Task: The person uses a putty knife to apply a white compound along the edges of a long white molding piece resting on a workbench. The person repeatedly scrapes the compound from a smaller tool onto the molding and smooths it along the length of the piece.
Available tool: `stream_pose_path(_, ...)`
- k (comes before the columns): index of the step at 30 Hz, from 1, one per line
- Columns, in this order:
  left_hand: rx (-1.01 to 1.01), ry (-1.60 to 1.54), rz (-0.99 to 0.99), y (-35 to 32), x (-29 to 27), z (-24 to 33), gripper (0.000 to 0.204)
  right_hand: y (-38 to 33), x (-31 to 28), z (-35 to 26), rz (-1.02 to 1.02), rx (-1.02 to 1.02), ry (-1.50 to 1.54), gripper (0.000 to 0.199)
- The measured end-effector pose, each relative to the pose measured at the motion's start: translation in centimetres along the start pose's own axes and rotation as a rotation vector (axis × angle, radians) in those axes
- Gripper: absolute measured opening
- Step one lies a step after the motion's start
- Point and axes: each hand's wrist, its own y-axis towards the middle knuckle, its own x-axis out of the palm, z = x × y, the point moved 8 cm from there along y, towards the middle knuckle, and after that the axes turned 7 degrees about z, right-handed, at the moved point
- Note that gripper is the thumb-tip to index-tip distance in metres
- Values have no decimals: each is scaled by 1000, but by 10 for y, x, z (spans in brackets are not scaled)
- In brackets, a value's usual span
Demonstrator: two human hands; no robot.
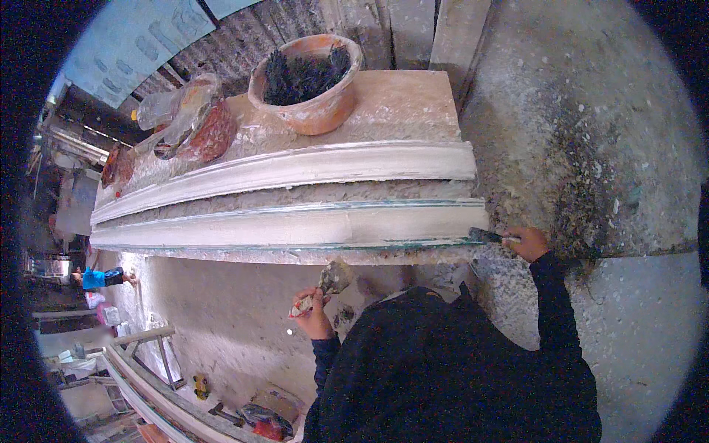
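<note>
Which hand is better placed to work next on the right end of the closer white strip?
Probably the right hand: its dark-tipped tool is at that end of the white strip. The left hand holds its scraper farther away.

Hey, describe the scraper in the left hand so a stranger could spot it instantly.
Start at the long table bearing two white mouldings. By its near edge in the picture, the person's left hand holds the scraper, blade toward the table. Its blade is broad, pale and crusted, whereas the tool in the right hand has a narrower, dark head.
</note>
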Motion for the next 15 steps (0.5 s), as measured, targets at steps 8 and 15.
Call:
stream_pose_path(8,16,3,-37,1,13,3,15,8,29,-32,-59,34,63,37)
stream_pose_path(15,30,-16,-72,-3,21,4,17,6,35,-54,-14,-73,81,34)
